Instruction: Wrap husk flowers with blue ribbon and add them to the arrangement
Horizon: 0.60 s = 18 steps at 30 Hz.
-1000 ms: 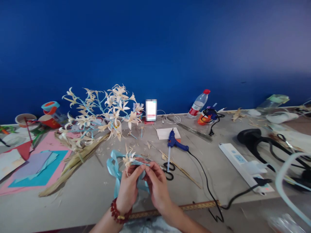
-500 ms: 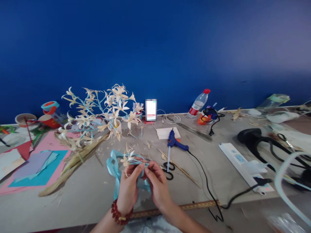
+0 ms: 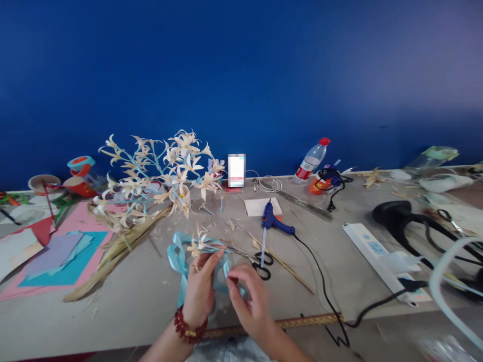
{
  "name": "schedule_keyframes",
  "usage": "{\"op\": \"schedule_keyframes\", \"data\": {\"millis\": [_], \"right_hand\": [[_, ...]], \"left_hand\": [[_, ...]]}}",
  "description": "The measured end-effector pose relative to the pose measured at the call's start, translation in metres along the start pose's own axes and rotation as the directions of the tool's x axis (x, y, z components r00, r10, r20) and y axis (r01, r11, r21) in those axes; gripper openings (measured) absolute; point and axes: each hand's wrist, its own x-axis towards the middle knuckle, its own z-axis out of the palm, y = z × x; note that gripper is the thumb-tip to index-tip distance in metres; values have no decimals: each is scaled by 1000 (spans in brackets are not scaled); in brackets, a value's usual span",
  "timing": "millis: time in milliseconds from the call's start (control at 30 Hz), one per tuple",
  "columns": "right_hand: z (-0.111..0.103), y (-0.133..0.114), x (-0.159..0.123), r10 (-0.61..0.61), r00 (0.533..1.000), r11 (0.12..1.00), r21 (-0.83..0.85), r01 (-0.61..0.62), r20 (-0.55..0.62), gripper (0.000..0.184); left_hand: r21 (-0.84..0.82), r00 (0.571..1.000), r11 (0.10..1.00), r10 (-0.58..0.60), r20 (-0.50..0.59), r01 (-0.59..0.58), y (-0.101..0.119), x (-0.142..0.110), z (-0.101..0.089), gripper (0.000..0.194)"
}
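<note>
My left hand, with a beaded bracelet at the wrist, is closed around the stem of a small cream flower sprig. The sprig's thin, pale-blue-wrapped stem points to the right. Light blue ribbon loops behind and beside this hand and hangs between both hands. Just below the stem, my right hand has its thumb and fingers pinched at a stretch of the ribbon; the fingers partly hide it. Black-handled scissors lie beyond my right fingers, beside a blue glue gun with its stick pointing toward me.
Behind my hands stands a branching bunch of cream flowers. Coloured paper and dried husks lie left. A phone leans at the wall, near a bottle. A power strip and black cable lie right.
My right hand has moved down and a little right, away from the sprig's stem, drawing ribbon with it. The left hand still holds the sprig. The view has shifted slightly.
</note>
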Motion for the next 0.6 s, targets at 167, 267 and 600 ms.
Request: {"op": "schedule_keyframes", "data": {"millis": [167,267,600], "right_hand": [[-14,5,9,-431,902,771,-506,387,34,35],[-11,11,18,-474,879,690,-602,401,42,31],[-11,6,31,-500,857,604,-658,450,128,16]], "left_hand": [[-87,999,995,-35,35,38,-3,-1,3,14],[-111,997,991,-63,53,68,-4,-1,5,12],[-75,998,995,-65,16,66,0,-3,7,11]]}}
